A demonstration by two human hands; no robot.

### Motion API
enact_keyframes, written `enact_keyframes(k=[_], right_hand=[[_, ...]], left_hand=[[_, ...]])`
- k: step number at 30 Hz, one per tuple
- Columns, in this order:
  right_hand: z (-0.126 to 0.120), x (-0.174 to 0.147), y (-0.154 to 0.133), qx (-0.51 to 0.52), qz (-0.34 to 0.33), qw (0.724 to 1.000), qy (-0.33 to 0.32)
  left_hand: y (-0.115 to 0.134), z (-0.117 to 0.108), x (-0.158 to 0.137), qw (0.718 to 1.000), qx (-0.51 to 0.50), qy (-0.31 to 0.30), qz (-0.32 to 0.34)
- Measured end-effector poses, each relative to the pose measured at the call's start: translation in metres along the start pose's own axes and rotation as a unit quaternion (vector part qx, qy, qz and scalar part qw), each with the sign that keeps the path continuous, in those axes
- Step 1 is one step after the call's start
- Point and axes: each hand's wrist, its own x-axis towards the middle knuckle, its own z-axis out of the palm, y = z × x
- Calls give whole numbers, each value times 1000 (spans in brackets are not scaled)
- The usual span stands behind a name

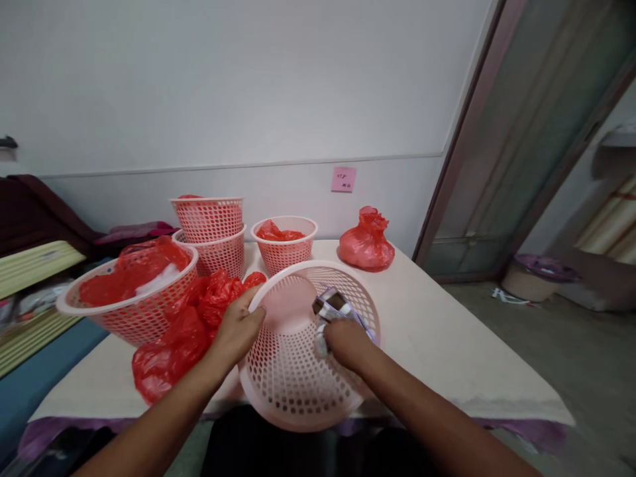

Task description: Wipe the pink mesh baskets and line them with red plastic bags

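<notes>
A pink perforated plastic basket [291, 311] is tilted toward me at the table's front edge. My left hand [242, 324] grips its left rim, thumb on the inside. My right hand [345, 338] reaches into the basket, its fingers closed around something at the right inner wall. A small purple-and-white box [338, 305] with a dark open end shows right at those fingers. Something whitish below it is blurred, so I cannot make it out. Beside my left forearm lies a crumpled red plastic bag [186, 338].
To the left stands a pink basket [142, 308] with red plastic and something white in it. Behind are two stacked baskets [211, 222] and another basket [284, 252] with red plastic. A knotted red bag [366, 245] sits at the table's back right. A bin [531, 278] stands on the floor.
</notes>
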Motion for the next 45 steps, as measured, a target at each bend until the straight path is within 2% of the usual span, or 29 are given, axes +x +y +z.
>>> enact_keyframes(k=[2,4,7,9,11,13,15,16,17,18,19,21,23,26,30,34,37,39,41,43,45], right_hand=[[1,6,0,149,41,987,42],[4,12,-4,304,93,942,107],[8,24,-15,488,157,833,206],[6,34,-24,568,176,761,259],[0,43,-35,617,178,706,300],[-9,48,-50,642,164,675,325],[-16,44,-68,651,138,669,331],[-19,37,-78,650,116,680,320],[-21,29,-87,641,85,703,296],[-21,19,-95,623,45,737,258],[-21,7,-101,587,-9,784,203],[-18,-17,-108,485,-102,863,97],[-12,-38,-107,402,-149,903,15],[-2,-61,-97,348,-162,922,-46],[11,-73,-90,310,-139,940,1],[25,-72,-88,297,-144,943,46],[29,-65,-71,156,-135,978,15],[25,-58,-51,25,-79,997,-10],[17,-51,-31,-55,5,998,2],[9,-47,-18,-20,71,997,35],[7,-46,-18,68,92,993,40]], left_hand=[[1,4,-9,999,-42,23,-15],[4,6,-17,995,-82,52,-31],[7,11,-30,992,-96,79,-36],[6,16,-40,991,-100,77,-34],[1,22,-50,992,-96,78,-29],[-8,27,-59,993,-82,86,-21],[-15,32,-66,992,-74,104,-17],[-18,33,-68,990,-76,114,-16],[-20,34,-71,988,-82,127,-14],[-22,35,-73,986,-88,141,-10],[-22,35,-74,984,-94,152,-6],[-22,34,-78,980,-100,173,0],[-22,33,-83,976,-106,191,-8],[-24,33,-92,968,-109,224,-33],[-25,39,-102,963,-90,251,-42],[-20,44,-110,954,-148,257,-48],[-20,43,-117,954,-147,257,-49],[-24,39,-121,956,-113,266,-39],[-28,36,-125,961,-75,266,-26],[-30,35,-128,963,-62,262,-18],[-30,38,-130,961,-75,266,-11]])
